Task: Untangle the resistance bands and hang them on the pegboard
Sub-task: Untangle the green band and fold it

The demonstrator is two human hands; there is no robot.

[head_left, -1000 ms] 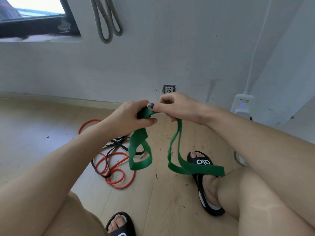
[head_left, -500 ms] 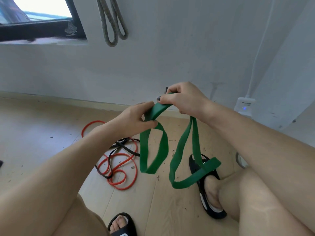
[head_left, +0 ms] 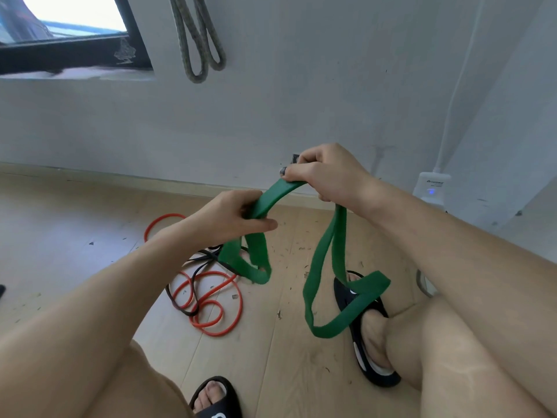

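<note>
A wide green resistance band (head_left: 322, 267) is held up between both hands above the floor. My left hand (head_left: 232, 215) grips one part of it, and a short loop hangs below. My right hand (head_left: 328, 173), higher and further right, pinches another part; a longer twisted loop drops from it over my right foot. On the floor behind the green band lies a thin red band (head_left: 211, 300) tangled with a thin black band (head_left: 199, 260). A grey-green band (head_left: 197, 37) hangs on the wall at the top. No pegboard is visible.
I am crouched on a light wooden floor (head_left: 75, 230) strewn with small debris, in black slides (head_left: 366, 327). A white wall is close ahead, with a window (head_left: 63, 34) upper left, a wall socket behind my right hand and a white adapter (head_left: 431, 188) with cable at right.
Both hands have moved apart, the right one rising. The stretch of green band between them has lengthened, and the hanging loops have shifted and lifted.
</note>
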